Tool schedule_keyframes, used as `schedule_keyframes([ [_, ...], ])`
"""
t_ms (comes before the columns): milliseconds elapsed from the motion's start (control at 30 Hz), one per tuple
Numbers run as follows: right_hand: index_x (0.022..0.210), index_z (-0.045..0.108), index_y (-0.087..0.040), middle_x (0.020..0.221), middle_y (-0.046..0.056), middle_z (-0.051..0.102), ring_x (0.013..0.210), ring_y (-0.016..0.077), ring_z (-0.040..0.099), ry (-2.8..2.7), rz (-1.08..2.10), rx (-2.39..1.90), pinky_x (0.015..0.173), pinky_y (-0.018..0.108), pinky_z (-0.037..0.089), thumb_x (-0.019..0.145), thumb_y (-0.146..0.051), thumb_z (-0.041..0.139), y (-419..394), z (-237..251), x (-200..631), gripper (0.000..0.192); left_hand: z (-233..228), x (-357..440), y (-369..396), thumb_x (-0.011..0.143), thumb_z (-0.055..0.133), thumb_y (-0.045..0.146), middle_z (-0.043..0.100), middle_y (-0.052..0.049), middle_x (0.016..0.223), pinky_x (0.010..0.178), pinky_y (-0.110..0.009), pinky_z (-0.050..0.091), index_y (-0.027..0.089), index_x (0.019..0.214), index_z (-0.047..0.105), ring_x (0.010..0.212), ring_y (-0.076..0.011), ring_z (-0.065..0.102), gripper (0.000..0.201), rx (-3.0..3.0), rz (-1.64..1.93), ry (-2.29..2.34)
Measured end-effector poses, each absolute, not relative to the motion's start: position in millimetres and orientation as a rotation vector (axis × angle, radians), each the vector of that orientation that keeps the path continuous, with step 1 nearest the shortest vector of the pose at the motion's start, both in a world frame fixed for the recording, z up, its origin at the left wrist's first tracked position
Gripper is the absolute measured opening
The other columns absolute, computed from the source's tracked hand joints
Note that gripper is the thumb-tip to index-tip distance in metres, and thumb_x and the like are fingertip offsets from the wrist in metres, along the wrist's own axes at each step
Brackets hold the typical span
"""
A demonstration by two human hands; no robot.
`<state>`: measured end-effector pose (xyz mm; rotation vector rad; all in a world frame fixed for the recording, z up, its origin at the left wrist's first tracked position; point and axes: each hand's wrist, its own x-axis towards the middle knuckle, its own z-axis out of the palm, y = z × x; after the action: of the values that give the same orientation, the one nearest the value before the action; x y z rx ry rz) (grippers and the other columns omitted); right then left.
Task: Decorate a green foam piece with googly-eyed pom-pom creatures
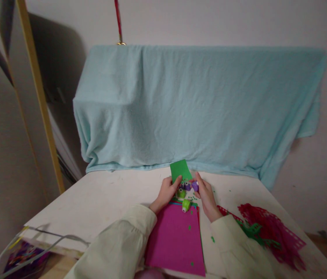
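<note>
My left hand (165, 192) pinches the green foam sheet (180, 170) by its near edge. My right hand (206, 195) grips a purple craft punch (195, 186), just right of the sheet. Beneath them: magenta foam sheet (176, 238), white table (99, 199).

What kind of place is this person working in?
Probably a home craft corner. A white table holds a magenta sheet, small paper punches and punched-out red scraps, while the left hand holds a green sheet.
</note>
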<state>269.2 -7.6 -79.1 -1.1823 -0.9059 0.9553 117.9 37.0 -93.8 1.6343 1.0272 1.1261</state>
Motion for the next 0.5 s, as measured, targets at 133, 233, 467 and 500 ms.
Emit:
schedule_keyframes([
  [133, 0.073, 0.065, -0.016, 0.053, -0.003, 0.045, 0.041, 0.0073, 0.031, -0.919, 0.945, -1.2, 0.038, 0.022, 0.017, 0.075, -0.066, 0.059, -8, -79, 270, 0.05, -93, 118, 37, 0.081, 0.047, 0.064, 0.045, 0.002, 0.045, 0.045, -0.021, 0.028, 0.014, 0.058, 0.052, 0.046, -0.0098, 0.04, 0.055, 1.572, 1.165, 1.037],
  [233, 0.078, 0.065, -0.017, 0.058, -0.003, 0.05, 0.042, 0.0071, 0.033, -0.974, 0.942, -1.168, 0.038, 0.022, 0.02, 0.076, -0.063, 0.06, -7, -81, 272, 0.047, -92, 118, 38, 0.081, 0.047, 0.064, 0.045, 0.002, 0.044, 0.044, -0.021, 0.028, 0.014, 0.056, 0.051, 0.045, -0.0096, 0.04, 0.056, 1.55, 1.179, 1.036],
  [467, 0.077, 0.063, -0.018, 0.064, 0.001, 0.06, 0.045, 0.0111, 0.045, -1.092, 0.857, -1.23, 0.04, 0.024, 0.029, 0.064, -0.06, 0.071, 1, -90, 272, 0.045, -93, 116, 42, 0.082, 0.046, 0.063, 0.042, 0.003, 0.045, 0.045, -0.02, 0.028, 0.014, 0.059, 0.051, 0.044, -0.0086, 0.038, 0.055, 1.495, 1.254, 1.028],
  [500, 0.077, 0.063, -0.018, 0.067, 0.002, 0.062, 0.05, 0.0132, 0.049, -1.134, 0.805, -1.247, 0.043, 0.024, 0.032, 0.064, -0.059, 0.072, 2, -92, 271, 0.044, -93, 115, 42, 0.082, 0.046, 0.064, 0.042, 0.003, 0.046, 0.045, -0.02, 0.028, 0.014, 0.06, 0.051, 0.044, -0.0083, 0.037, 0.055, 1.486, 1.268, 1.029],
])
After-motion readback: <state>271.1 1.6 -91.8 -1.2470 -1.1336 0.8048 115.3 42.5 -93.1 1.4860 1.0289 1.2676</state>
